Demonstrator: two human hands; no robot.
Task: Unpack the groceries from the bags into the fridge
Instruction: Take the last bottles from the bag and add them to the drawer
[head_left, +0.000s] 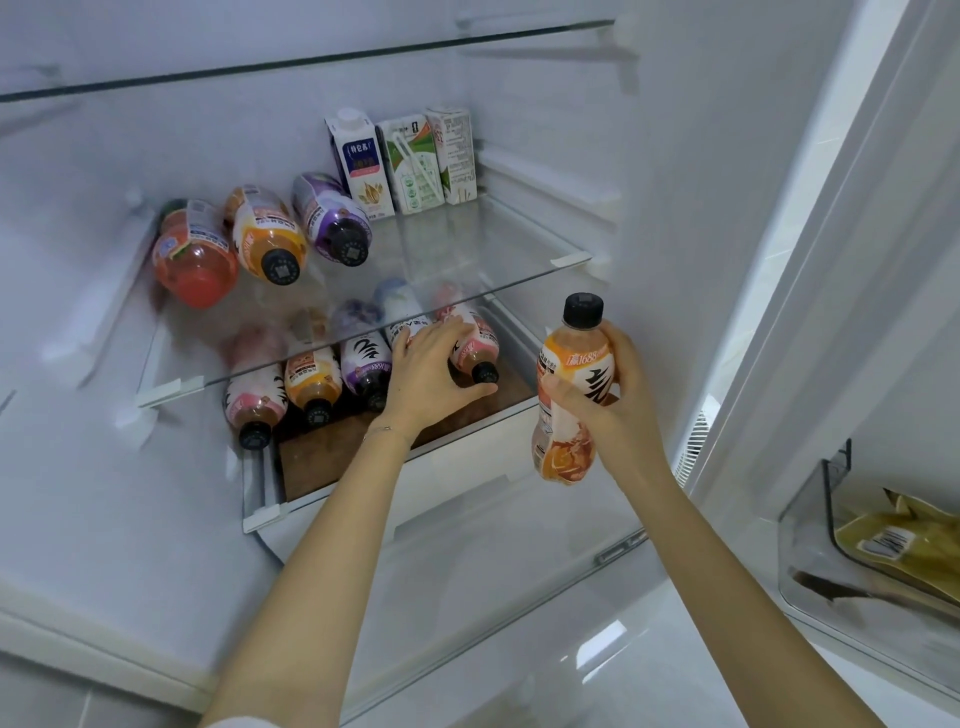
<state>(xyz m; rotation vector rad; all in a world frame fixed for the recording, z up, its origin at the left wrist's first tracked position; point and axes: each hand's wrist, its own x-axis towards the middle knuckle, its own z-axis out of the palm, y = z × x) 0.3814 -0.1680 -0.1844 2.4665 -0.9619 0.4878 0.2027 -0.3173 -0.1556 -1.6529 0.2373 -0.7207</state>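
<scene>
I look into an open fridge. My right hand (615, 395) grips an upright orange drink bottle (569, 395) with a black cap, in front of the lower shelf's right end. My left hand (434, 371) reaches under the glass shelf (467, 270) and holds a pink-labelled bottle (475, 345) lying on the lower shelf (332, 452). Several more bottles lie beside it, caps toward me. On the glass shelf lie a red bottle (195, 254), an orange bottle (265, 236) and a purple bottle (332, 218).
Three drink cartons (402, 161) stand at the back right of the glass shelf. Another glass shelf (311, 62) runs above. A door bin (810, 525) at the right holds a yellowish packet (898, 540). A white drawer front (467, 467) sits below the lower shelf.
</scene>
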